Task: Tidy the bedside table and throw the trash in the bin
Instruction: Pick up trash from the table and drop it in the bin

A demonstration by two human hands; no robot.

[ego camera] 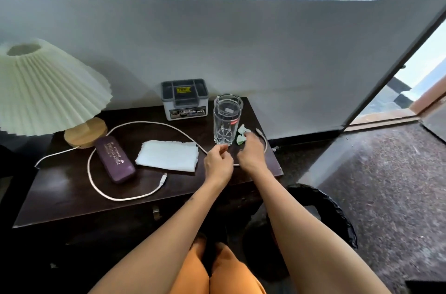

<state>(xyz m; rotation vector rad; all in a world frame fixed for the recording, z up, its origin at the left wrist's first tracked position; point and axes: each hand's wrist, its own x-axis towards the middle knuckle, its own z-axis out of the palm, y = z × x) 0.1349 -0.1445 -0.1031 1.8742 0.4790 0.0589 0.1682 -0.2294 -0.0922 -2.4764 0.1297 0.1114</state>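
Observation:
On the dark wooden bedside table [60, 192], crumpled white-green paper [241, 135] lies at the right end beside a tall clear glass [226, 122]. My right hand [251, 152] reaches over the table's right end and its fingertips close on the paper. Just in front of the glass base is my left hand [218, 164], thumb and forefinger curled together; I cannot see anything between them. A white cable [125, 198] loops across the table and passes under both hands. The black-lined bin [337, 216] stands on the floor below the table's right corner.
A folded white cloth [169, 155] and a purple glasses case [114, 160] lie mid-table. A grey lidded box [184, 99] and a glass dish [229, 98] sit at the back by the wall. A pleated lamp [48, 88] fills the left end. An open doorway is at right.

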